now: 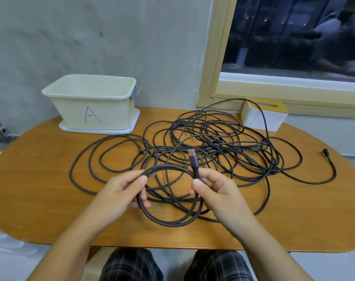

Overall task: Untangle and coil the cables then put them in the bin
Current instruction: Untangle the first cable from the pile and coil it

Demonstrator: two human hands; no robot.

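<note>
Cables (213, 142) sprawl tangled on one table (40, 171) beside one bin (95, 110) (marked "A"); left hand (122, 191) and right hand (215, 191) each pinch one small coil (170, 218)

Dark braided cables (213, 142) tangled on table, one loop lifted; cream bin (91, 102) upright, far left.

Over the near edge of the wooden tabletop (40, 179), the left hand (119, 191) and right hand (215, 191) each pinch a side of a small coil (170, 220) of dark braided cable, the right grip also holding its USB plug (193, 159) pointing up toward twelve o'clock. Beyond them a loose tangle of cables (213, 138) sprawls across the middle. The cream bin (91, 102) marked "A" stands at ten o'clock, a white box (261, 118) at one o'clock.
</note>
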